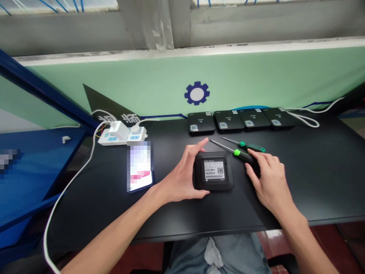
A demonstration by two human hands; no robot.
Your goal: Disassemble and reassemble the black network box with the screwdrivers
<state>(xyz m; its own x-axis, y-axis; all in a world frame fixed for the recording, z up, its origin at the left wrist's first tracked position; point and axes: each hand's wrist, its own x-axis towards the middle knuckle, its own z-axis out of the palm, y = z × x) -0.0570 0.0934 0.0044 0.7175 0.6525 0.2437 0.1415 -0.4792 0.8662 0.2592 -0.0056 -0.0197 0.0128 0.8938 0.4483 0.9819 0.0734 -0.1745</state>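
Four black boxes (201, 122) in a row plus one separate box (213, 171): five altogether. Two screwdrivers (238, 153), two hands (185, 177), one phone (140, 165), one power strip (107, 141), two white plugs (121, 130) in that strip, one black worktop (316, 171), one blue gear emblem (197, 93).

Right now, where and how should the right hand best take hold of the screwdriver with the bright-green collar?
Probably by its thick black handle, from the near right: this end lies at the right hand, while the thin metal shaft points away leftward.

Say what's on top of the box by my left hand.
A white label with print and a square code. The box lies on the table, its underside hidden.
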